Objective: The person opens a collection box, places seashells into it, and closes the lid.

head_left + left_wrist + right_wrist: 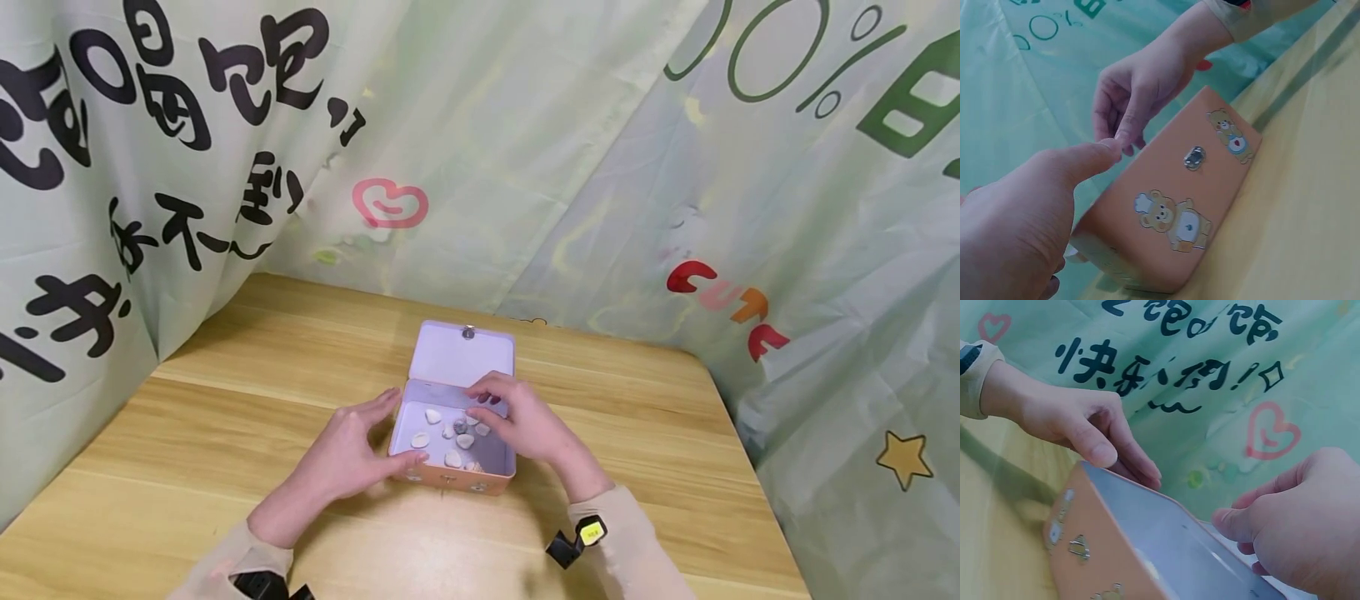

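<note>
A small hinged tin box (471,482), orange outside with printed bears and lilac inside, stands on the table with its lid (461,354) tipped back. Several pale shells (453,458) and a grey, darker piece (460,426) lie on its floor. My left hand (348,450) holds the box at its left side, thumb over the front left corner and fingers along the outer wall. Over the right part of the box hovers my right hand (525,417), fingers loosely bent, thumb tip a little apart from the fingertips. Nothing shows between them.
The box stands on a wood-grain table (285,367). A printed curtain (480,150) hangs behind the table and along both its sides. A metal clasp (1195,158) sits on the box's front, and a latch (468,332) on the lid's edge.
</note>
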Available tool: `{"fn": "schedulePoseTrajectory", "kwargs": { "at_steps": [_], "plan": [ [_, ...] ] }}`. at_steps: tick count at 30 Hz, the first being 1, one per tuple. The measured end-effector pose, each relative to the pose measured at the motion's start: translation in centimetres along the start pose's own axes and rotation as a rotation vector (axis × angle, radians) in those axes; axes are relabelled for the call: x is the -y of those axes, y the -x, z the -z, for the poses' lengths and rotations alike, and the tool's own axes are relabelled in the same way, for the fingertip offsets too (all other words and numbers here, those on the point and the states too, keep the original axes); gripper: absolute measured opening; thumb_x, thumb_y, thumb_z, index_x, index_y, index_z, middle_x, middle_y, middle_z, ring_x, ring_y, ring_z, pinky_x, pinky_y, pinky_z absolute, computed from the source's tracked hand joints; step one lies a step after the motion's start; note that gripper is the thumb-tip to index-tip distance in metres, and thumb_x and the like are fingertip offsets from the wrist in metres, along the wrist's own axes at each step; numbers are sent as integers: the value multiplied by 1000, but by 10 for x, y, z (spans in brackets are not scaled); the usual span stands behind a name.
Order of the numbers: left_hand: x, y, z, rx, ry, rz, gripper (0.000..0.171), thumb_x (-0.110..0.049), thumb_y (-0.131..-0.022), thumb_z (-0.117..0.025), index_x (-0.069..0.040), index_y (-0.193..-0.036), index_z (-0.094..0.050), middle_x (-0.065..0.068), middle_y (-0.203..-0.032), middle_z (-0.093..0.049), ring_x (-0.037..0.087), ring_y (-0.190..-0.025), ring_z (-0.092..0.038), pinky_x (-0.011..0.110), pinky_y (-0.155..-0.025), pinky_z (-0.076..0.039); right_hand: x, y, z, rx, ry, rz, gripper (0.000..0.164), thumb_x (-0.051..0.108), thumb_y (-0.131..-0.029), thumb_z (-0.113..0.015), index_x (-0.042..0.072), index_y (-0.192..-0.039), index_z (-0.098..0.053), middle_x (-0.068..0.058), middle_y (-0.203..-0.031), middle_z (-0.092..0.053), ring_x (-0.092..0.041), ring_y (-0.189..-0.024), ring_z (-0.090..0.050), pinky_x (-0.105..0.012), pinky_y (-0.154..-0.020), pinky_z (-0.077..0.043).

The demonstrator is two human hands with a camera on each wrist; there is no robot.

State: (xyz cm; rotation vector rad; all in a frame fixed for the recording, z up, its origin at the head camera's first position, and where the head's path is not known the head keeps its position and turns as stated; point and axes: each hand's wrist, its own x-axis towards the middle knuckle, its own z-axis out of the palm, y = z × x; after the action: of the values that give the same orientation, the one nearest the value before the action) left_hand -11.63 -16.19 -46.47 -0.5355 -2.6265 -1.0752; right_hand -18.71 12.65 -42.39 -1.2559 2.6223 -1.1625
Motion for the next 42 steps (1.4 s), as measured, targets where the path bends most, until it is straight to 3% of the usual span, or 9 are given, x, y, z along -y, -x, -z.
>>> {"fn": "schedulePoseTrajectory", "kwargs": {
  "at_steps": [10, 13, 15, 17, 19, 21, 24, 34, 42],
  "plan": [
    [-3, -23, 14, 26, -33, 50, 101, -76, -84, -73, 0, -148, -58, 19, -148, -56, 45, -136, -53, 56, -113, -42, -11, 5, 21, -109, 44, -47, 18, 4, -98, -76, -1, -115, -74, -7, -108, -73, -24, -98, -67, -52, -84, -60],
    [-2, -33, 18, 26, 1, 79, 97, -77, -85, -72, -3, -147, -60, 20, -146, -58, 31, -89, -77, 54, -105, -53, -16, 6, 26, -143, 60, -57, 18, 4, -98, -76, -3, -114, -74, -12, -108, -74, -27, -97, -68, -53, -84, -59],
    [0, -40, 19, 22, 45, 103, 91, -73, -86, -74, -4, -146, -63, 25, -134, -66, 16, -51, -60, 49, -83, -63, -20, 5, 28, -163, 67, -68, 20, 4, -98, -76, -5, -115, -73, -15, -108, -74, -29, -96, -68, -53, -83, -60],
    [5, -48, 19, 11, 86, 127, 83, -66, -89, -76, -4, -143, -65, 28, -128, -68, 10, -38, -30, 45, -68, -61, -25, 4, 30, -181, 73, -90, 22, 4, -98, -76, -6, -116, -72, -17, -108, -73, -30, -96, -69, -52, -82, -60],
    [11, -56, 17, -4, 121, 140, 72, -57, -92, -79, -4, -140, -68, 27, -123, -71, 13, -44, -54, 45, -66, -61, -31, 4, 32, -197, 77, -122, 23, 4, -98, -75, -7, -118, -71, -18, -108, -73, -30, -95, -69, -51, -81, -61],
    [19, -64, 15, -17, 157, 147, 63, -48, -95, -80, -2, -137, -70, 25, -122, -72, 25, -72, -75, 47, -85, -63, -37, 4, 34, -211, 82, -161, 25, 4, -98, -75, -8, -120, -70, -18, -108, -72, -29, -94, -68, -50, -80, -61],
    [32, -77, 10, -21, 211, 159, 56, -40, -97, -80, 3, -133, -71, 21, -130, -70, 38, -119, -69, 50, -100, -57, -47, 3, 36, -226, 77, -224, 27, 5, -100, -73, -8, -122, -69, -18, -108, -71, -30, -95, -68, -47, -80, -61],
    [62, -110, -6, 40, 287, 313, 56, -41, -102, -72, 4, -137, -68, 20, -133, -70, 36, -125, -66, 50, -106, -53, -76, -4, 35, -233, 27, -414, 34, 15, -104, -70, -7, -130, -66, -17, -107, -72, -32, -97, -69, -46, -85, -60],
    [67, -122, -16, 52, 343, 357, 51, -39, -103, -71, 2, -134, -70, 21, -132, -70, 38, -129, -63, 51, -110, -50, -89, -9, 27, -238, -74, -487, 32, 16, -109, -62, -8, -129, -68, -17, -110, -74, -29, -98, -70, -39, -85, -59]
  ]
}}
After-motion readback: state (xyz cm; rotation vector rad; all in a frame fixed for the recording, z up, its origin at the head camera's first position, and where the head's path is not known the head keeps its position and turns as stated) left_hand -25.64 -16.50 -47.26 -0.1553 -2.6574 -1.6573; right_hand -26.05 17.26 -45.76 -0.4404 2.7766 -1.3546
